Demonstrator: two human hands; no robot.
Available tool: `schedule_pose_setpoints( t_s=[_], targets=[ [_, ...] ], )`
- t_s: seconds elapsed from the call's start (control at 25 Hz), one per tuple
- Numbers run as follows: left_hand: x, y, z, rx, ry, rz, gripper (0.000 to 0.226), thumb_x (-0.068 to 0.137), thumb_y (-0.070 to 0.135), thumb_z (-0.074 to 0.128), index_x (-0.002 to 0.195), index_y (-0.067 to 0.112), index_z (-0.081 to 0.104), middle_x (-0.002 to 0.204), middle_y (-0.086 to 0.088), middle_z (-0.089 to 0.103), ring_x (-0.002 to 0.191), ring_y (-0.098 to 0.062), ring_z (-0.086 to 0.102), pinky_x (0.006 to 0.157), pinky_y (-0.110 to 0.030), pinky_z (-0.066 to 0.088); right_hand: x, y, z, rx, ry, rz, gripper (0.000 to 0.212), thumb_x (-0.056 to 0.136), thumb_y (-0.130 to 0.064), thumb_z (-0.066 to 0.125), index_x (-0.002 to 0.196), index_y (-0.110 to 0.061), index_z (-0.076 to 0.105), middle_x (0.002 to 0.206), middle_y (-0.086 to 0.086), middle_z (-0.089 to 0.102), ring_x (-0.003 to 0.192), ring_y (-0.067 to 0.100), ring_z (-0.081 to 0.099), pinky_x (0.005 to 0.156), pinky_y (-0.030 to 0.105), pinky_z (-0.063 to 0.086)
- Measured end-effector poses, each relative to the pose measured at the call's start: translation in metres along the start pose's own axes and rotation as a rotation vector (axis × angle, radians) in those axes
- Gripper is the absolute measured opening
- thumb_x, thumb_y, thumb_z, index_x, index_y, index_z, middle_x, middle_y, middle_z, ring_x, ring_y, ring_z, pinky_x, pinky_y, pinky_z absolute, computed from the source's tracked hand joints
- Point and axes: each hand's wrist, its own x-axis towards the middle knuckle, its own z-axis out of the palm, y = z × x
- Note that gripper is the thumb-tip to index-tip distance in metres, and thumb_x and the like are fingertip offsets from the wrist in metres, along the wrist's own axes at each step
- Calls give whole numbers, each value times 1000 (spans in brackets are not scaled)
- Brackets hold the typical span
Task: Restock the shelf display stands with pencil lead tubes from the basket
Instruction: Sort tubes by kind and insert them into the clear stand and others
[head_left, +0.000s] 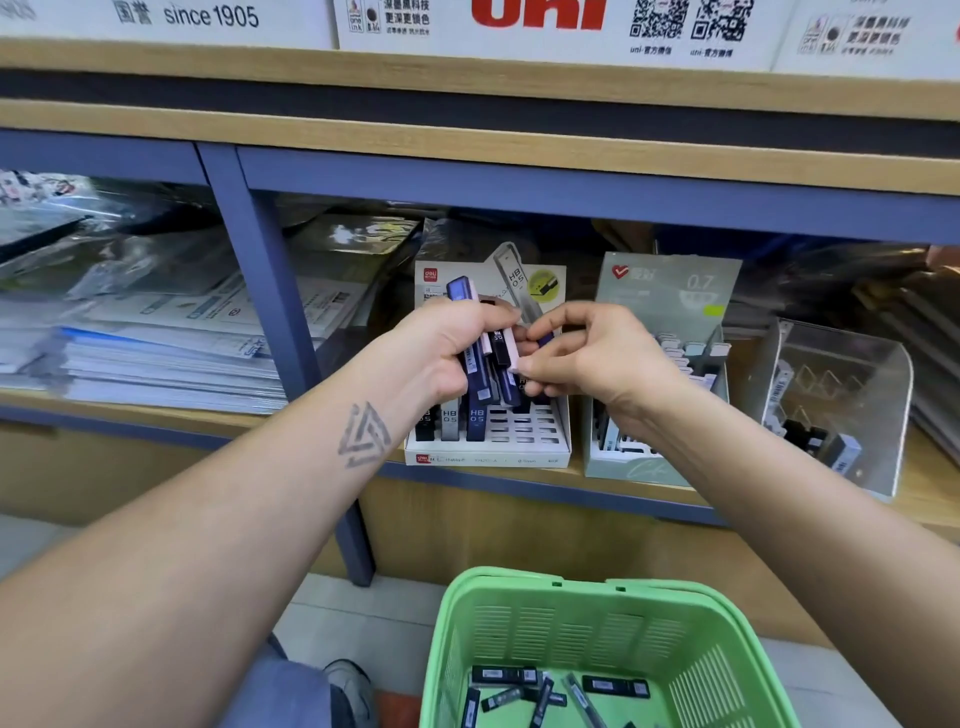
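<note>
The fingers (524, 364) of the right hand (597, 358) pinch one pencil lead tube (511, 353) from the bunch (480, 364) the left hand (447, 348) grips above the white display stand (524, 447). A loose grip could drop some tubes.

A slatted green plastic basket (597, 623) is looking matt; the white cardboard display stand (488, 452) and pale wooden shelf (156, 410) are appearing smooth.
</note>
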Motion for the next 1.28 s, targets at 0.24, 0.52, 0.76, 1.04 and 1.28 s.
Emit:
schedule_pose_setpoints(
  t_s=[0.24, 0.52, 0.76, 1.04, 1.28],
  targets=[
    [0, -1, 19, -10, 3, 131, 15, 92, -4, 62, 106, 0, 65, 99, -28, 71, 88, -40, 73, 74, -56, 60, -17, -8, -18, -124, -22, -76, 37, 79, -3, 83, 110, -7, 63, 78, 12, 76, 71, 21, 75, 65, 31, 60],
    [-7, -8, 77, -48, -41, 146, 12, 93, 4, 65, 104, 1, 62, 95, -28, 70, 81, -41, 73, 65, -63, 58, -35, -7, -76, -157, 57, -91, 24, 83, 0, 78, 104, -9, 71, 77, 10, 77, 68, 21, 74, 62, 25, 57],
    [-2, -24, 120, 116, -129, 176, 8, 94, 0, 62, 100, 1, 68, 76, -16, 73, 59, -21, 70, 59, -32, 57, -54, 23, -127, -16, 225, -3, 27, 87, 12, 54, 102, -1, 72, 78, 16, 75, 65, 19, 70, 67, 30, 56],
    [-5, -53, 162, 194, -276, 130, 12, 92, -1, 65, 103, -5, 67, 75, -20, 67, 61, -23, 63, 62, -32, 54, -83, 47, -168, 26, 207, 19, 27, 85, 12, 57, 101, -1, 74, 84, 19, 75, 68, 21, 70, 68, 30, 56],
    [-7, -68, 196, 322, -317, 156, 5, 94, 1, 64, 93, 6, 64, 70, -18, 65, 56, -24, 62, 61, -34, 54, -98, 52, -200, -187, 183, 46, 11, 91, -4, 67, 101, -5, 73, 80, 14, 76, 71, 17, 73, 65, 28, 57]
  ],
)
